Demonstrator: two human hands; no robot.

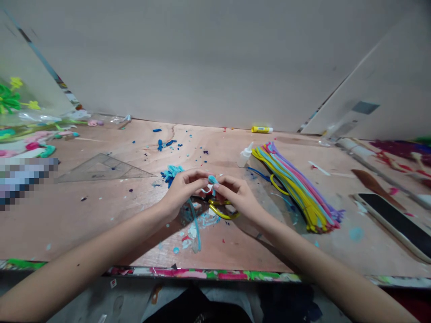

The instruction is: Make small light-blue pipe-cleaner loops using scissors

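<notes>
A light blue pipe cleaner (213,179) is bent into a small loop between my fingertips, and a long light blue strand hangs down below my left hand. My left hand (188,188) pinches the loop from one side. From the other side, the thumb and fingers of my right hand (237,193) close on it. Under the hands lie scissors with yellow handles (224,215), partly hidden by the fingers. Just behind my left hand is a clump of light and dark blue pipe cleaner pieces (173,172).
A bundle of colourful pipe cleaners (296,188) lies to the right, beside a white glue bottle (245,155). A yellow glue stick (261,129) is near the back wall. On the left rests a clear set square (104,169); a phone (393,220) is far right. Scraps litter the wooden table.
</notes>
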